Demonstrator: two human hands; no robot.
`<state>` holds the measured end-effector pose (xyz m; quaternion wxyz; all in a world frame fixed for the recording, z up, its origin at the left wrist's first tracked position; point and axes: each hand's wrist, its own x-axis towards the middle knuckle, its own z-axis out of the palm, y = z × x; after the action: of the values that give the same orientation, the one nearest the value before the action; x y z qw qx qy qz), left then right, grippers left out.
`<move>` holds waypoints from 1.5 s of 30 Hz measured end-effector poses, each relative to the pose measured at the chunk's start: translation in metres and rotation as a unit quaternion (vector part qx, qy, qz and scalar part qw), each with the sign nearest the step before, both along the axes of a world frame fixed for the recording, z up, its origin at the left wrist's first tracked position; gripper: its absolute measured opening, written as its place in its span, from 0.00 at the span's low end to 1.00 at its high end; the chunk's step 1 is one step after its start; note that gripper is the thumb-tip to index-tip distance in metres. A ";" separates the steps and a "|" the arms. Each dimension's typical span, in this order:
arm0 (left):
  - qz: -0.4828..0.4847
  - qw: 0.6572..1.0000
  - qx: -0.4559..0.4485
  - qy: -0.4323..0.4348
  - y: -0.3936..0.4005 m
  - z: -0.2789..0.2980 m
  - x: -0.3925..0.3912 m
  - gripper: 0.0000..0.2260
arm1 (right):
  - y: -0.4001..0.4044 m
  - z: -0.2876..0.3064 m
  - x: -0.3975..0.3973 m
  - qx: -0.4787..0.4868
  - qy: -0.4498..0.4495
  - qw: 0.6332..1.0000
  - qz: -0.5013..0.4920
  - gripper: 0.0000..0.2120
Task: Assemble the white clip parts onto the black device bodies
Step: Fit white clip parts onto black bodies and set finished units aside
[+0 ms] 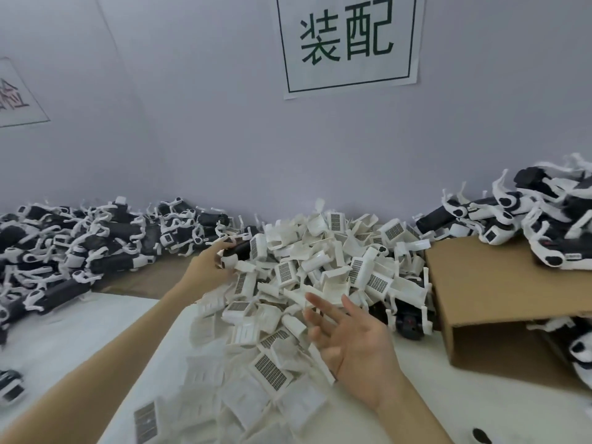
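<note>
Head view: left hand (209,267) fingertips hidden among white clips (320,267); grip unclear.

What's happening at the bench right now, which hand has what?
A person is working at a heap of white clip parts in the middle of the table. The left hand reaches to the far left edge of the heap and grips a black device body. The right hand hovers open, palm up, over the near side of the heap, holding nothing. Assembled units lie piled at the left, and more sit on a cardboard box at the right.
</note>
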<state>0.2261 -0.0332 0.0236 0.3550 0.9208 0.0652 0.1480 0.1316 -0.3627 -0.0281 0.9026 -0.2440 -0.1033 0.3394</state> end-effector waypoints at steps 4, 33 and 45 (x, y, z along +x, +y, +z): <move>0.043 0.996 0.006 0.073 0.009 0.010 -0.042 0.20 | 0.001 0.004 -0.014 -0.003 0.035 0.998 -0.045 0.26; 0.000 0.975 0.176 0.134 0.011 0.029 0.053 0.20 | 0.008 -0.001 0.015 -0.038 0.037 0.998 -0.041 0.25; -0.250 0.966 -0.027 -0.062 -0.091 0.048 -0.129 0.12 | -0.002 0.028 -0.014 -0.142 -0.026 0.985 -0.093 0.30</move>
<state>0.0976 -0.1241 0.0718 0.4092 0.8866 -0.1856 0.1093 0.1176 -0.3644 -0.0004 0.8833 -0.3871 -0.0540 0.2588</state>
